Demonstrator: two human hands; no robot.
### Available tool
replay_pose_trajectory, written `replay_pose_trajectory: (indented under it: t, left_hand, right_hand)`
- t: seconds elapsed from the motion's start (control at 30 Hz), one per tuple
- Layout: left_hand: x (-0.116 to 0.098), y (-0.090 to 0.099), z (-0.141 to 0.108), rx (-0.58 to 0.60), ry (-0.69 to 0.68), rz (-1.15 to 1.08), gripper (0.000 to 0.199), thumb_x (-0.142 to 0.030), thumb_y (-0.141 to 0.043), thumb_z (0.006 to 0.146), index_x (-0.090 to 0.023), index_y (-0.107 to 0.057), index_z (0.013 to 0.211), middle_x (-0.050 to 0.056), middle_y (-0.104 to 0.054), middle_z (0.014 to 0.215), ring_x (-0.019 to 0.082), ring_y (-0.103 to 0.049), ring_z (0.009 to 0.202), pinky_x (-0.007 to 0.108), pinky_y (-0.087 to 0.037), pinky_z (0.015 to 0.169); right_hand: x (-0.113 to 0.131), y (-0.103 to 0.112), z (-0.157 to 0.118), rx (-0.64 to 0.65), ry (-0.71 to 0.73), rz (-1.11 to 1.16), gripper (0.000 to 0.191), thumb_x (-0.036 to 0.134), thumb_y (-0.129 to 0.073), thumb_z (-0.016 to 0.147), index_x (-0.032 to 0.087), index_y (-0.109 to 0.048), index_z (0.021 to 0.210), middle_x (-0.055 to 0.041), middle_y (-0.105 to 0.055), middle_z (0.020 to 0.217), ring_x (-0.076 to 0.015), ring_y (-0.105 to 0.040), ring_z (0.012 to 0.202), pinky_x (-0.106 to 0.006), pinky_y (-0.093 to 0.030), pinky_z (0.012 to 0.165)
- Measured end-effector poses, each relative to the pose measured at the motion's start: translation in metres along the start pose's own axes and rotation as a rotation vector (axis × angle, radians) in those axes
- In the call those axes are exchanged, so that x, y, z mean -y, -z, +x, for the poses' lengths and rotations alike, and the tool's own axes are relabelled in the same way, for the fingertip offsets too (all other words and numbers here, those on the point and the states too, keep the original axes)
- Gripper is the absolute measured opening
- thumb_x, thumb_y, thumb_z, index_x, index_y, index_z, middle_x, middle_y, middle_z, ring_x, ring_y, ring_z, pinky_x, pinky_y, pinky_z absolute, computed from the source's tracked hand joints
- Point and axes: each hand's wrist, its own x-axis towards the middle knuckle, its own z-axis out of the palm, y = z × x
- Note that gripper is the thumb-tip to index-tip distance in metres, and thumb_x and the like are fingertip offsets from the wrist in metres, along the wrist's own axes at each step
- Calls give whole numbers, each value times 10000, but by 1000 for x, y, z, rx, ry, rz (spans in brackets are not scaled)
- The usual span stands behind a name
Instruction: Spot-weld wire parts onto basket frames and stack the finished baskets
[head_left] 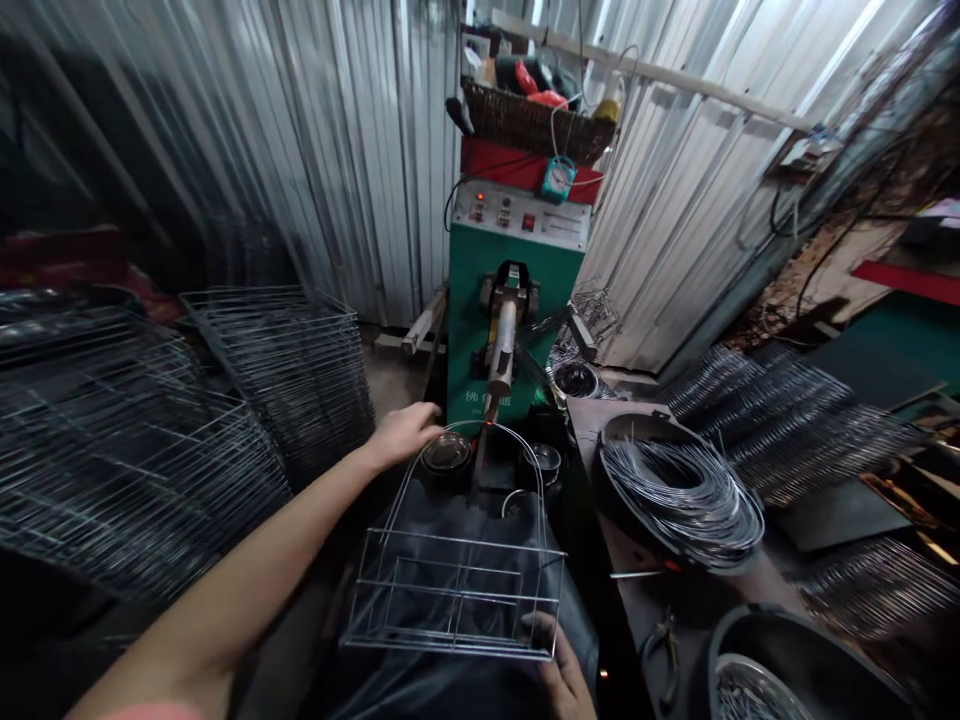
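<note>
Wire basket (457,543) | arch apex just below welder electrode (489,408) | we hold: left hand (405,435), nearer, closed on arch; right hand (561,668) clamped on lower rim

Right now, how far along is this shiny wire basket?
Done: grey wire racks stacked on the left. In hand: an arched silver wire frame, right hand at its base, left hand by its top, beside a green welding machine. Left: a silver wire coil in a round black tub.

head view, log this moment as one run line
left hand at wire hoop | right hand on wire basket | green welding machine ahead | wire coil right
</note>
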Motion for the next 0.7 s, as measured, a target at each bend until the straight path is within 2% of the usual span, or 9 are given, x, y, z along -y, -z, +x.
replay_pose_trajectory:
  t: [0.03, 0.07, 0.17, 0.27, 0.33, 0.43, 0.5, 0.57, 0.7]
  left_hand:
    - [10, -1, -30, -91, 81, -189, 227, -407, -491, 775, -206, -593, 800, 67, -655, 887, 213, -593, 841, 296, -439, 740]
    - [19, -5, -64, -109, 183, -418, 264, -467, -527, 737, -211, -580, 700, 42, -644, 748, 207, -596, 744, 292, -453, 690]
    - [26, -31, -167, 53, 666, -1197, 387, -577, -631, 605, -209, -535, 532, 18, -533, 476, 224, -593, 574, 309, -475, 554]
    - [1, -63, -228, 157, 767, -1345, 430, -612, -604, 624, -183, -593, 635, 99, -628, 621, 283, -643, 672, 382, -505, 572]
    - [-24, -80, -235, 150, 897, -1786, 422, -552, -570, 701, -143, -611, 794, 172, -660, 849, 309, -639, 875, 446, -509, 722]
    - [-52, -90, -215, -97, 1038, -2134, 251, -359, -517, 801, -124, -563, 878, 158, -650, 884, 276, -640, 902, 515, -470, 832]
    - [-61, -87, -203, -231, 1064, -2164, 125, -254, -494, 818, -143, -544, 846, 101, -645, 780, 253, -657, 806, 562, -469, 812]
    - [-64, -81, -203, -232, 1068, -2161, 82, -197, -483, 818, -148, -535, 780, 61, -625, 694, 232, -658, 741, 565, -482, 790]
    - [-66, -67, -228, -216, 1049, -2123, 85, -113, -499, 783, -134, -538, 710, 29, -600, 642, 201, -651, 734, 501, -515, 797]
  right_hand:
    - [1, 1, -1, 17, 30, -8, 482, 661, -573, 614, 465, -573, 1054, 50, -647, 984, -315, -578, 1007, -418, -448, 875]
    - [2, 0, -3, 30, 57, -15, 540, 646, -615, 581, 449, -571, 1081, 40, -645, 1028, -326, -567, 1032, -426, -437, 896]
    - [7, -6, -3, -26, 58, -74, 504, 564, -667, 590, 342, -623, 1040, -21, -660, 1026, -319, -581, 1003, -422, -443, 895]
    - [17, -17, 1, -103, 47, -169, 303, 463, -595, 733, 226, -657, 912, -63, -669, 911, -254, -604, 901, -361, -464, 851]
    - [22, -24, 4, -96, 107, -213, 272, 437, -567, 773, 190, -651, 847, -64, -656, 841, -219, -602, 827, -316, -477, 790]
    - [26, -29, 5, -68, 217, -252, 281, 432, -514, 826, 185, -648, 810, -55, -635, 797, -188, -593, 776, -282, -475, 739]
    - [27, -30, 1, -53, 276, -277, 300, 424, -472, 859, 191, -657, 825, -55, -627, 800, -177, -590, 771, -272, -472, 726]
    - [27, -29, -6, -24, 323, -306, 303, 405, -447, 878, 198, -667, 850, -55, -625, 808, -170, -590, 773, -268, -471, 723]
    - [25, -30, -15, 88, 352, -297, 305, 411, -453, 871, 214, -685, 901, -68, -651, 849, -181, -612, 811, -298, -479, 771]
